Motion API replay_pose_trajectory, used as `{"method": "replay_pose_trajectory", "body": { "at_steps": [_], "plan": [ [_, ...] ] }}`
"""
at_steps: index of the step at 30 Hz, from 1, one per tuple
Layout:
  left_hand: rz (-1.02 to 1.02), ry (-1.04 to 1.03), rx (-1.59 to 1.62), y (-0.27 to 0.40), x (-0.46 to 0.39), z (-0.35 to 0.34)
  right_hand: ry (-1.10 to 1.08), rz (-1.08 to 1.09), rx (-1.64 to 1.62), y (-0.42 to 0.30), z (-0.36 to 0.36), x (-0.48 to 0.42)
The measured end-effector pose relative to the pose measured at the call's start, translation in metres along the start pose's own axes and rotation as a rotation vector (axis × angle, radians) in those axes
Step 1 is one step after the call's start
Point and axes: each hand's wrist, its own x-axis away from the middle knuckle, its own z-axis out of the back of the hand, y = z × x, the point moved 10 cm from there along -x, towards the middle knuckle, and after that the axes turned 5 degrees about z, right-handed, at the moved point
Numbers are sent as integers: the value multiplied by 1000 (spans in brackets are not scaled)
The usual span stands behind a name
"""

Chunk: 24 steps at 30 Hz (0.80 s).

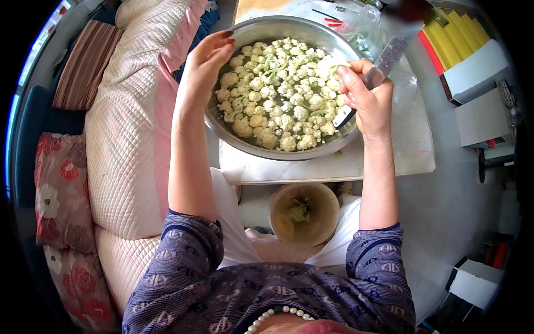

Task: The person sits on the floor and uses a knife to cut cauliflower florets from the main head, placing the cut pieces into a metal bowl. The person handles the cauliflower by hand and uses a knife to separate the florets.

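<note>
A wide stainless steel basin [283, 156] in front of me holds many cauliflower florets [285, 89], which appear to sit in water. My right hand [367, 94] is above the basin's right side. It grips a kitchen knife [388, 58], the blade pointing up and right, the black-and-white handle end sticking out below the palm. A pale green-white cauliflower piece [337, 69] shows at that hand's thumb and fingertips. My left hand [210, 62] is over the basin's left rim with its fingers apart, and I see nothing in it.
The basin stands on a white-topped table [400, 146] with a clear plastic bag [367, 29] behind it. Between my legs, a bucket [306, 231] contains leafy scraps [299, 211]. A quilted sofa [125, 167] is on the left; boxes [475, 71] stand on the right.
</note>
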Motion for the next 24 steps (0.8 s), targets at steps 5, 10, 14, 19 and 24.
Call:
{"method": "replay_pose_trajectory", "body": {
  "at_steps": [5, 10, 14, 19, 24],
  "plan": [
    [1, 28, -269, -35, -11, 6, 20, 18, -89, 2, 2, -2],
    [1, -272, -1132, -63, -27, -30, 27, 23, -170, -1, 3, -2],
    [66, -418, -1420, -87, -22, -44, 14, 38, -189, -5, 4, 0],
    [25, -403, -1299, -69, -29, -46, 9, 36, -151, -8, 1, 1],
    [85, -262, -240, -19, -21, -45, -62, 64, -66, -2, -12, 4]
  ]
}}
